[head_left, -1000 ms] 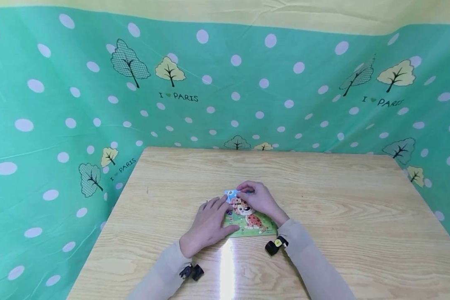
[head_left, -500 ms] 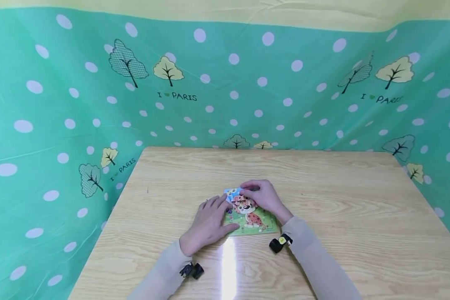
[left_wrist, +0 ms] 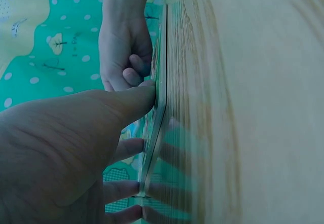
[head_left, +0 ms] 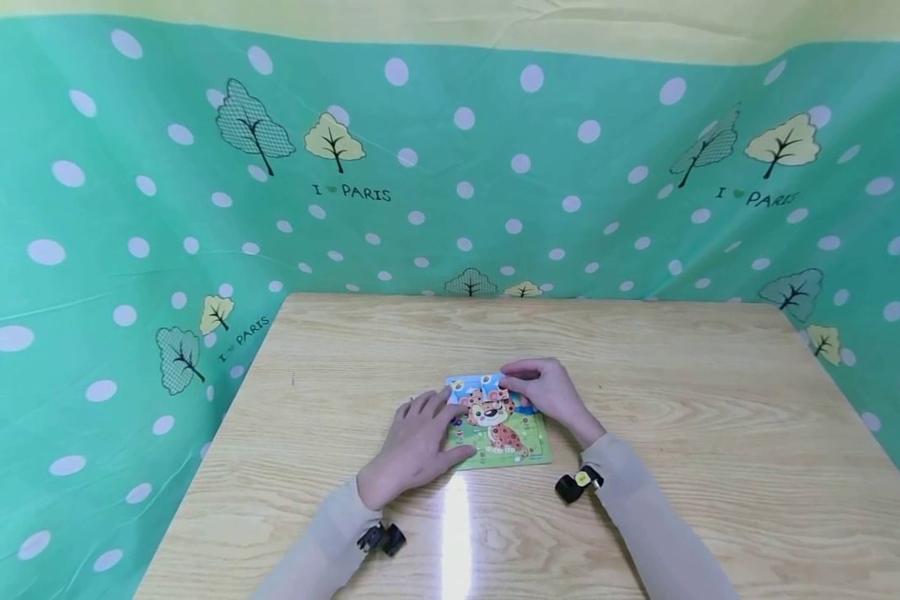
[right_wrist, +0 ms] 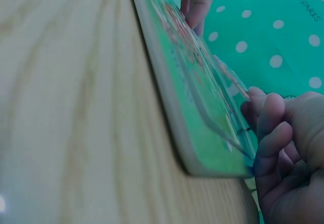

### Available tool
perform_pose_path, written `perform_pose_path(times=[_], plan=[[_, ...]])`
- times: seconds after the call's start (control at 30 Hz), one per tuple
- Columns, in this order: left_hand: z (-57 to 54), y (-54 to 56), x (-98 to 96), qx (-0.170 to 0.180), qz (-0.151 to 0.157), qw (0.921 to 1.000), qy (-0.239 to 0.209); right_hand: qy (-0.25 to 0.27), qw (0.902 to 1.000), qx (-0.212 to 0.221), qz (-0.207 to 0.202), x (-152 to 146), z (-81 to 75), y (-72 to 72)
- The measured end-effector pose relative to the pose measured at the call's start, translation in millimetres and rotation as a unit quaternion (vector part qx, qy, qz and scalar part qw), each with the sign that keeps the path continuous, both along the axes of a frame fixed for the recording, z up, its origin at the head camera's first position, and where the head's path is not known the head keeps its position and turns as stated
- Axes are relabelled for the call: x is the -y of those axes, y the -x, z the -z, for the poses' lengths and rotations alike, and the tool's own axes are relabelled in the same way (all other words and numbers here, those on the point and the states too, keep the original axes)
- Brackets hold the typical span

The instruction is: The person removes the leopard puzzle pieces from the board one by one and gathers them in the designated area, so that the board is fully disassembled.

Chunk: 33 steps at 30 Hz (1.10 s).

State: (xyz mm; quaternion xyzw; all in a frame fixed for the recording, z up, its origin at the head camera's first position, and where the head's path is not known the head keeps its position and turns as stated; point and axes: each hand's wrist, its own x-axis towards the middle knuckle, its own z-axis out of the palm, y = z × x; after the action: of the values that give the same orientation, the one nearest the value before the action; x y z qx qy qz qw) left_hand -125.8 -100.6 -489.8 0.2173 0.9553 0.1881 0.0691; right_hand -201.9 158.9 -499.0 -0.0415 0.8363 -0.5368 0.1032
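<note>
A jigsaw puzzle board (head_left: 506, 457) with a spotted leopard on green grass lies flat on the table. My left hand (head_left: 416, 437) rests along its left side, fingers spread, thumb on the near edge; the left wrist view shows the thumb (left_wrist: 136, 100) and fingertips against the rim. My right hand (head_left: 553, 393) is over the board's upper right part. Between its thumb and index finger it pinches a puzzle piece (head_left: 493, 388) with blue sky and a bit of leopard print. In the right wrist view this piece (right_wrist: 230, 73) tilts up from the board's surface.
The wooden table (head_left: 682, 417) extends around the board on all sides. Behind it hangs a green curtain (head_left: 495, 167) with white dots and trees. A bright light reflection shows on the wood in front of the board.
My right hand has shifted to the right along the board's top with the puzzle piece, uncovering more of the blue top part. The left hand has stayed in place.
</note>
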Motion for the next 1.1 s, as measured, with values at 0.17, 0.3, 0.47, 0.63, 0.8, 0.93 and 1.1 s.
perform_pose_path(times=[0.17,0.3,0.47,0.63,0.8,0.93,1.1], plan=[[1.0,-0.3,0.7,0.003,-0.001,1.0,0.001,0.009,1.0,-0.002,0.002,-5.3,2.4,-0.9],[1.5,-2.1,1.4,0.007,0.003,1.0,0.001,0.008,0.9999,0.002,0.009,-11.2,4.0,-2.9],[1.5,-3.1,1.8,0.005,0.01,0.9999,0.005,0.001,0.9998,0.002,0.019,-22.1,5.4,-3.3],[3.0,-2.3,1.0,-0.008,0.017,0.9998,0.005,-0.015,0.9996,0.002,0.025,-33.7,3.5,-1.0],[5.8,-2.0,1.6,-0.012,0.021,0.9997,0.001,-0.007,0.9995,0.007,0.03,-46.3,2.9,-0.4],[3.4,-1.7,1.7,-0.011,0.019,0.9998,0.001,-0.017,0.999,0.011,0.041,-56.3,2.9,-0.5],[1.7,-0.8,1.7,-0.002,0.015,0.9999,0.004,-0.022,0.9984,0.011,0.052,-69.8,1.0,-0.2]])
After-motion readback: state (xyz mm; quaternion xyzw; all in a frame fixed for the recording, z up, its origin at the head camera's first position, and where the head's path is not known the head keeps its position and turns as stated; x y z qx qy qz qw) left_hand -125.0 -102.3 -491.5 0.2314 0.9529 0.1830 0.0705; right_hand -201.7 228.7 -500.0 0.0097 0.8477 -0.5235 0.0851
